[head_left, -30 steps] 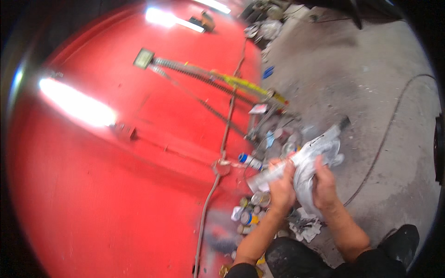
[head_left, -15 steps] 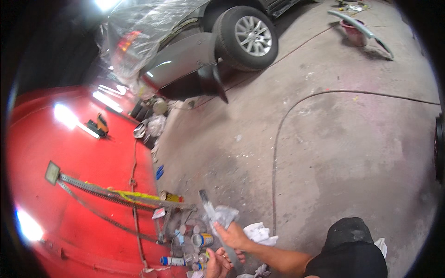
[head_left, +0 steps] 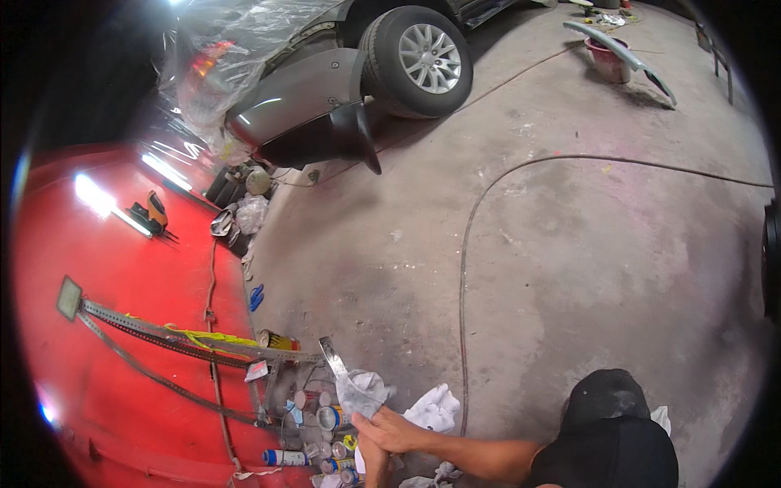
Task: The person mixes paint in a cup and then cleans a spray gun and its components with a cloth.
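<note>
A flat grey metal strip (head_left: pixel 333 358) sticks up out of a whitish rag (head_left: pixel 364 394), which wraps its middle. My right hand (head_left: pixel 391 432), its forearm coming in from the lower right, is closed on the rag and the strip within. Directly below and touching it, my left hand (head_left: pixel 372 458) is closed in line with the strip's lower part. The strip's lower end and most of the left fingers are hidden. Just left of the hands, several tins (head_left: pixel 328 418) and jars cluster on the floor. A white cloth (head_left: pixel 434 408) lies crumpled beyond the right wrist.
A metal bracket (head_left: pixel 203 344) juts from the red wall (head_left: pixel 122 309) towards the cans. A dark hose (head_left: pixel 465 309) curves over the concrete floor. Ahead stands a plastic-draped car with its wheel (head_left: pixel 429 59) turned. A red bucket (head_left: pixel 607 63) supports a long grey panel (head_left: pixel 622 54).
My hands have come together, and the left has gone from partly spread fingers to closed. Rag and strip have moved slightly left. The view has shifted a little to the right.
</note>
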`<action>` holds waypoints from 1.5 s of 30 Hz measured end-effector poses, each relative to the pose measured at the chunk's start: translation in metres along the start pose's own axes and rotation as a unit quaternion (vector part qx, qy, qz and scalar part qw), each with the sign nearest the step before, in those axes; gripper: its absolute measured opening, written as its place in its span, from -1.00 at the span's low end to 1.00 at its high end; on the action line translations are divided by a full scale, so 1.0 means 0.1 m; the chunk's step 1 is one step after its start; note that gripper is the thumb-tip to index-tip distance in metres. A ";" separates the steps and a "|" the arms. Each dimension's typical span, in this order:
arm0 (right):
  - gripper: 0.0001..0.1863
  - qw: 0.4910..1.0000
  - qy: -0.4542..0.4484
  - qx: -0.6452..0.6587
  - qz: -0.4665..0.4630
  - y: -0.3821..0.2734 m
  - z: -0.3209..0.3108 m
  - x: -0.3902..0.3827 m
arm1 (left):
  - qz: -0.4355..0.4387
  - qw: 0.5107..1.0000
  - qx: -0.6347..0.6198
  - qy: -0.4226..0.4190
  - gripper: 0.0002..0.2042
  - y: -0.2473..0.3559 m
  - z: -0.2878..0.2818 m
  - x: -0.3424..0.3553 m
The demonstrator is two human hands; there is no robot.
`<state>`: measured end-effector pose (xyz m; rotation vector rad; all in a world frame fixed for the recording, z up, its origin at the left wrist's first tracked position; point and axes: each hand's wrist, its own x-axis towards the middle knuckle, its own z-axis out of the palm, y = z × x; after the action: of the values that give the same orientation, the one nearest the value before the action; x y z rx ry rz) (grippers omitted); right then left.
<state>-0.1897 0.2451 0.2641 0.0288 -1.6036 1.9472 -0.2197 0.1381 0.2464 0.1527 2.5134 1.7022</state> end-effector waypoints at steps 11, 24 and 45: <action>-0.67 0.925 0.181 0.184 0.278 0.73 -0.48 0.27 | -0.211 0.922 0.239 -0.220 -0.34 0.56 0.03 -0.65; -0.48 0.777 0.157 0.531 0.300 0.16 -0.43 0.52 | -0.342 0.937 -0.015 -0.068 -0.37 0.65 -0.73 -0.73; -0.78 0.876 0.131 0.319 0.338 0.54 -0.02 0.77 | -0.227 0.957 0.124 -0.134 -0.37 0.35 -0.40 -0.79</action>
<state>-0.2764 0.2761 0.2450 -0.5746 -0.7700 2.7923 -0.1459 0.1029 0.2965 -0.1553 2.3153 1.1114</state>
